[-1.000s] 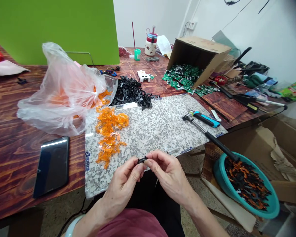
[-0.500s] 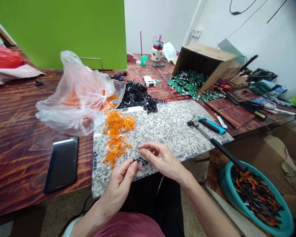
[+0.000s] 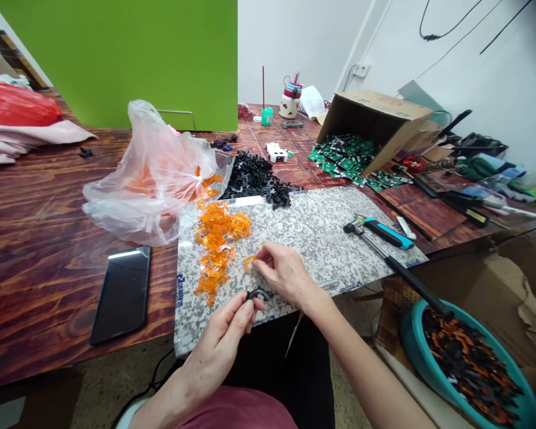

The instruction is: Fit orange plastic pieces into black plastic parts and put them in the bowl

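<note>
My left hand (image 3: 232,322) pinches a small curved black plastic part (image 3: 259,293) above the front edge of the speckled board (image 3: 312,220). Between the thumb and fingers of my right hand (image 3: 283,271) is a translucent orange plastic part (image 3: 249,263), just above the board. A pile of similar orange parts (image 3: 214,226) lies on the left of the board, close to both hands. Behind it, a heap of black parts (image 3: 254,176) spreads over the board's back edge.
A clear plastic bag (image 3: 156,179) with orange parts and a dark phone (image 3: 122,295) sit at left. Blue-handled and black-handled hammers (image 3: 388,233) rest on the right. A tipped cardboard box (image 3: 384,113) spills green circuit boards. A teal basin (image 3: 415,339) holds mixed black and orange parts.
My right hand has picked up an orange part from the pile's side. My left hand still grips the black part. The whole view has shifted slightly.
</note>
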`<state>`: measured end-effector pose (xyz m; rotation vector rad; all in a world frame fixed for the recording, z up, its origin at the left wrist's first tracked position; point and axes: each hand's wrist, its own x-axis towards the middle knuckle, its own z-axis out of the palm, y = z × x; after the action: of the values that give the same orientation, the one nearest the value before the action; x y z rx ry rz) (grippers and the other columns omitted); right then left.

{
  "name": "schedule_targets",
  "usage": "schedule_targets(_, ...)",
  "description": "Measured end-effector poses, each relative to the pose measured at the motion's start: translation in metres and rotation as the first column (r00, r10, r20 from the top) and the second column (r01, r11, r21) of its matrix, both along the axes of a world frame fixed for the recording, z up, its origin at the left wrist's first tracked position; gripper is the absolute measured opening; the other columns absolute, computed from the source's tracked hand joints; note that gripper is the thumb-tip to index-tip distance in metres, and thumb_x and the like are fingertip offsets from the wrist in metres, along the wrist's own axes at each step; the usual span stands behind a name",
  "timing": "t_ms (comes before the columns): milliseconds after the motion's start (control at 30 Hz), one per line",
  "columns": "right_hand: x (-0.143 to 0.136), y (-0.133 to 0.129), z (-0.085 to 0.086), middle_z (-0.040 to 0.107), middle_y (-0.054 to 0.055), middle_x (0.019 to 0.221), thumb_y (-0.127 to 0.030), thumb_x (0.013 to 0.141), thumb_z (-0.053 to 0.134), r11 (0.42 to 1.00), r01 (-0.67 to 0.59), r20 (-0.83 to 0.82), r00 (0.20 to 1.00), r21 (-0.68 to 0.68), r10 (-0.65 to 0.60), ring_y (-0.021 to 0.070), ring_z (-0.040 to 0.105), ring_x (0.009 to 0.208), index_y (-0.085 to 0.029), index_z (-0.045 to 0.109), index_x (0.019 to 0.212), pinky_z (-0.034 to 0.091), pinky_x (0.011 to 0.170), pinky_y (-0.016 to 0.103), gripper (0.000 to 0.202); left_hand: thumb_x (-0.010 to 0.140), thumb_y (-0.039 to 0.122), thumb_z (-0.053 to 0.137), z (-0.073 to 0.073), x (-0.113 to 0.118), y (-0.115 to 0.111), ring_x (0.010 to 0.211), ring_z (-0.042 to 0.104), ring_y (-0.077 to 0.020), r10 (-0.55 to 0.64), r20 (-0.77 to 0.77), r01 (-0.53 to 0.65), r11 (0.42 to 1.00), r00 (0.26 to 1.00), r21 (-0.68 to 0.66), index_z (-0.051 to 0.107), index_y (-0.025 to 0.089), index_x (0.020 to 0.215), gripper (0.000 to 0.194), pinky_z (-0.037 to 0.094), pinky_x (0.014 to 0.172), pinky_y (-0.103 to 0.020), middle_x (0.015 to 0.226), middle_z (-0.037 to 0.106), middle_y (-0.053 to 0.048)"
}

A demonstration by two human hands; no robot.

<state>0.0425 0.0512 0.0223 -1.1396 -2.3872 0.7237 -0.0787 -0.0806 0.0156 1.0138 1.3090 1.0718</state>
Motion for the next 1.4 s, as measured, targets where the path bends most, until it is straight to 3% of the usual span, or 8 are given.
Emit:
schedule_targets(133, 0.034, -0.004, 0.001, 0.062, 0.002, 0.077, -0.018, 0.088, 0.054, 0.983, 0.146, -0.018, 0.989, 0.114, -0.145, 0.0143, 0.056, 0.066, -0.018, 0.055, 0.081, 0.042, 0.064, 0.026, 0.007, 0.088, 0.046, 0.053, 0.001, 0.003, 0.007, 0.065, 0.044, -0.0111, 0.060, 0.170, -0.047, 0.996, 0.984, -0.081, 0.063, 0.016, 0.088, 0.032, 0.036, 0.059, -0.021, 0.072, 0.051, 0.001)
schedule_targets(233, 0.050, -0.013, 0.001, 0.061, 0.004, 0.081, -0.018, 0.087, 0.057, 0.971, 0.102, 0.053, 0.992, 0.218, -0.116, 0.0175, 0.057, 0.075, -0.018, 0.056, 0.081, 0.042, 0.067, 0.027, 0.006, 0.084, 0.047, 0.057, 0.005, 0.006, 0.012, 0.061, 0.045, -0.0101, 0.092, 0.209, -0.070, 0.992, 0.974, -0.109, 0.064, 0.015, 0.085, 0.033, 0.035, 0.055, -0.021, 0.068, 0.052, 0.002)
schedule_targets(533, 0.052, 0.001, 0.002, 0.062, 0.007, 0.094, -0.018, 0.091, 0.053, 0.995, 0.040, 0.123, 0.991, 0.086, -0.050, 0.0182, 0.057, 0.090, -0.019, 0.064, 0.097, 0.043, 0.079, 0.029, 0.013, 0.086, 0.045, 0.055, 0.006, 0.008, 0.016, 0.059, 0.046, -0.0094, 0.096, 0.186, -0.079, 0.992, 0.978, -0.098, 0.062, 0.015, 0.081, 0.032, 0.037, 0.054, -0.021, 0.068, 0.052, 0.002)
schedule_targets(667, 0.053, 0.008, 0.000, 0.061, 0.005, 0.086, -0.017, 0.088, 0.056, 0.998, 0.010, 0.154, 0.988, 0.055, -0.018, 0.0175, 0.057, 0.084, -0.018, 0.066, 0.083, 0.043, 0.077, 0.028, 0.011, 0.089, 0.048, 0.051, 0.005, 0.008, 0.013, 0.061, 0.046, -0.0094, 0.089, 0.180, -0.077, 0.994, 0.980, -0.076, 0.060, 0.016, 0.081, 0.034, 0.039, 0.056, -0.020, 0.071, 0.053, 0.001)
schedule_targets(800, 0.060, -0.008, 0.009, 0.064, 0.003, 0.076, -0.020, 0.087, 0.057, 0.988, 0.154, -0.070, 0.986, -0.005, -0.154, 0.0148, 0.058, 0.068, -0.017, 0.064, 0.082, 0.045, 0.066, 0.027, 0.009, 0.090, 0.050, 0.047, 0.003, 0.009, 0.011, 0.070, 0.050, -0.0113, 0.083, 0.134, -0.077, 0.996, 0.988, -0.044, 0.059, 0.017, 0.087, 0.035, 0.043, 0.063, -0.021, 0.081, 0.056, -0.001)
schedule_targets(967, 0.050, -0.054, 0.026, 0.069, 0.002, 0.071, -0.029, 0.086, 0.059, 0.953, 0.247, -0.366, 0.882, -0.176, -0.297, 0.0131, 0.062, 0.060, -0.018, 0.065, 0.082, 0.048, 0.055, 0.023, 0.013, 0.092, 0.049, 0.044, -0.005, 0.010, 0.009, 0.078, 0.053, -0.0150, 0.043, -0.019, -0.042, 0.998, 0.999, 0.043, 0.056, 0.020, 0.095, 0.032, 0.046, 0.074, -0.026, 0.085, 0.058, -0.002)
schedule_targets(1100, 0.033, -0.080, 0.023, 0.070, 0.002, 0.071, -0.025, 0.086, 0.058, 0.949, 0.235, -0.422, 0.854, -0.209, -0.304, 0.0117, 0.062, 0.057, -0.019, 0.064, 0.082, 0.049, 0.053, 0.022, 0.009, 0.093, 0.048, 0.041, -0.008, 0.013, 0.008, 0.076, 0.053, -0.0154, -0.002, -0.074, 0.008, 0.996, 0.997, 0.085, 0.053, 0.020, 0.096, 0.030, 0.046, 0.074, -0.028, 0.085, 0.055, -0.001)
schedule_targets(1400, 0.026, -0.085, 0.012, 0.068, 0.001, 0.071, -0.022, 0.086, 0.058, 0.946, 0.290, -0.441, 0.837, -0.142, -0.323, 0.0104, 0.061, 0.057, -0.019, 0.063, 0.084, 0.049, 0.054, 0.021, 0.007, 0.095, 0.043, 0.040, -0.004, 0.018, 0.009, 0.076, 0.054, -0.0156, 0.026, -0.067, -0.017, 0.993, 0.997, 0.121, 0.054, 0.021, 0.089, 0.027, 0.048, 0.072, -0.026, 0.082, 0.056, -0.001)
